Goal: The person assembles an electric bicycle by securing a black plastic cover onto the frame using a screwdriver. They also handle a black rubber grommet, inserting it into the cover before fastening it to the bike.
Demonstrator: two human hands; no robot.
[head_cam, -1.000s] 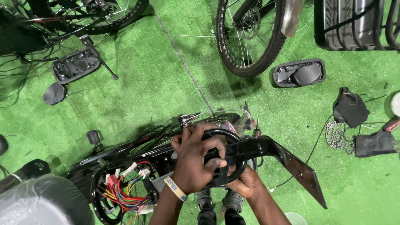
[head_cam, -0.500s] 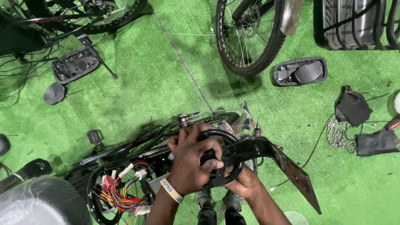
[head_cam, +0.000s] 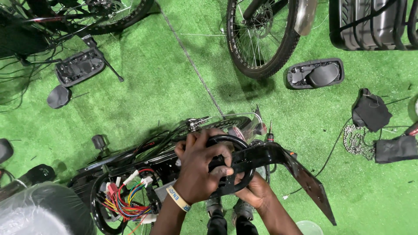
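My left hand point(head_cam: 201, 167) wraps over a black ring-shaped loop point(head_cam: 230, 141) joined to a black metal bracket point(head_cam: 283, 163) that ends in a flat plate at the lower right. My right hand point(head_cam: 256, 191) grips the same bracket from below. A yellow wristband is on my left wrist. Under my hands lies a black bicycle frame point(head_cam: 130, 159) with a bundle of coloured wires point(head_cam: 126, 200) spilling out at the lower left.
On green turf: a bicycle wheel point(head_cam: 261, 39) ahead, a second bicycle at the top left, a black seat base point(head_cam: 314, 74), a pedal-like plate point(head_cam: 80, 66), a chain point(head_cam: 355, 141), black cloths at the right, a plastic-wrapped seat point(head_cam: 39, 213) at the lower left.
The bracket and both hands have shifted slightly; my left hand's fingers have closed further over the black loop.
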